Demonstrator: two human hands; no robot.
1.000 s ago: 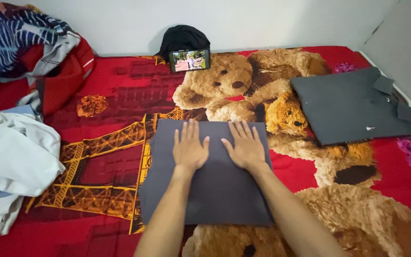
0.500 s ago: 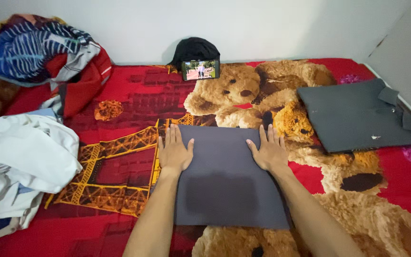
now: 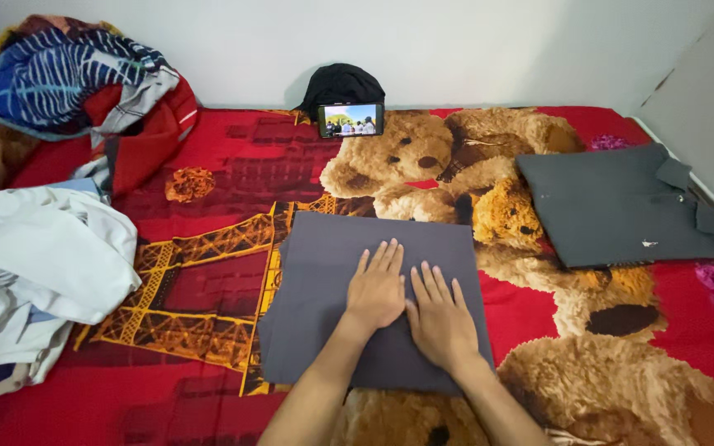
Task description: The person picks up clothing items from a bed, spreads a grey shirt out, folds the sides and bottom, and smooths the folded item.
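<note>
Both hands, left (image 3: 376,291) and right (image 3: 440,320), are pressing flat and released on the grey cloth (image 3: 324,272); smoothing outward evenly would be flattening creases.

1. Two folded dark grey garments: one (image 3: 332,272) under both hands, one collared (image 3: 621,206) far right.
2. Two bare hands: left hand (image 3: 376,289), right hand (image 3: 440,318).
3. One phone with lit screen (image 3: 351,120).
4. One black cap (image 3: 339,83).
5. Two loose clothing heaps: white (image 3: 35,264), striped blue-red (image 3: 76,74).
</note>
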